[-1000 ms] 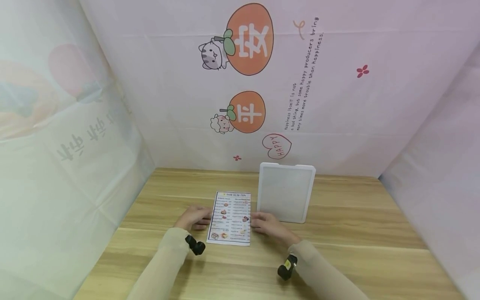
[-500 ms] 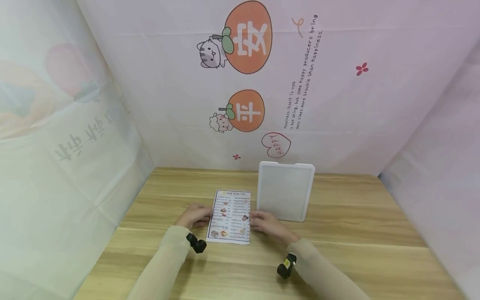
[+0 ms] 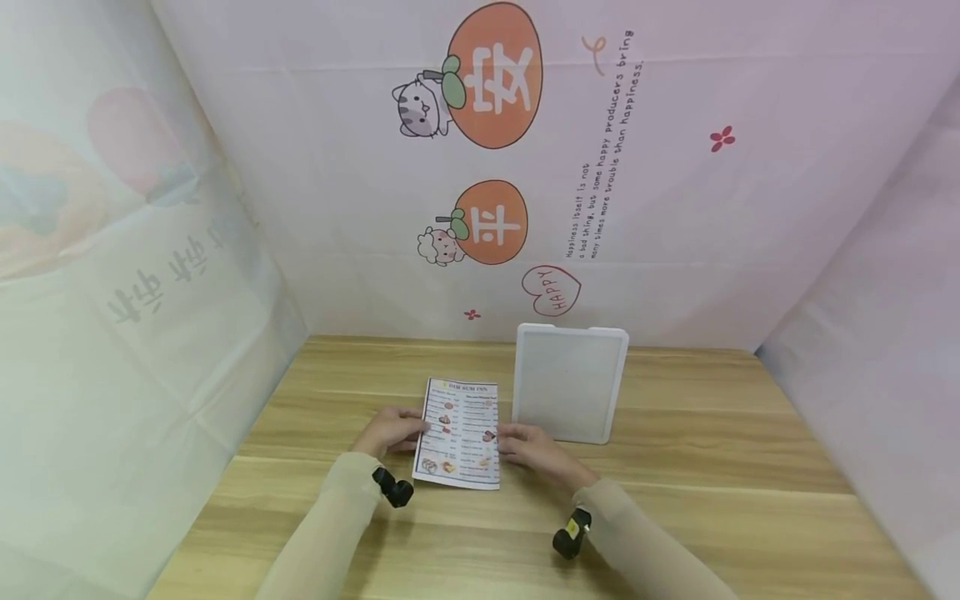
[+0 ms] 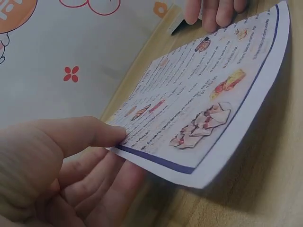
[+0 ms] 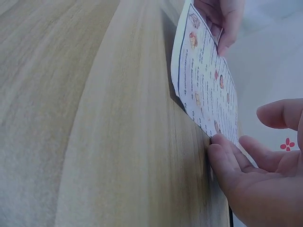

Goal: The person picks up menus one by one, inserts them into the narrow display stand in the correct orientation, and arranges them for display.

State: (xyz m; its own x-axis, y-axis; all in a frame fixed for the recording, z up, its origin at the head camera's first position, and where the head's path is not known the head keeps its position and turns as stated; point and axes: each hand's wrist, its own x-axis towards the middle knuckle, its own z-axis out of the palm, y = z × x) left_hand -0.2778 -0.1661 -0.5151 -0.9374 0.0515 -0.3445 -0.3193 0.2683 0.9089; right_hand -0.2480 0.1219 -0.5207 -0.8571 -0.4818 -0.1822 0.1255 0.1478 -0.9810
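Observation:
A printed paper menu (image 3: 459, 435) lies between my hands, its left side lifted a little off the wooden table. My left hand (image 3: 390, 432) pinches the menu's left edge; in the left wrist view the thumb presses on top and the other fingers go underneath. At the opposite edge is my right hand (image 3: 536, 450). The right wrist view shows its fingertips (image 5: 218, 142) touching the paper's edge, while the thumb stands apart in the air. Just behind the right hand, a white-rimmed frame with a pale grey panel (image 3: 570, 383) stands near the back wall.
The wooden table (image 3: 675, 467) runs back to a pinkish-white cloth wall (image 3: 637, 167) printed with oranges and letters. Similar cloth hangs at the left (image 3: 225, 333) and right. Each wrist carries a small black camera.
My left hand now grips the menu's left edge with the thumb over it, and that side has risen slightly. The right hand barely moves. The white frame stays in place.

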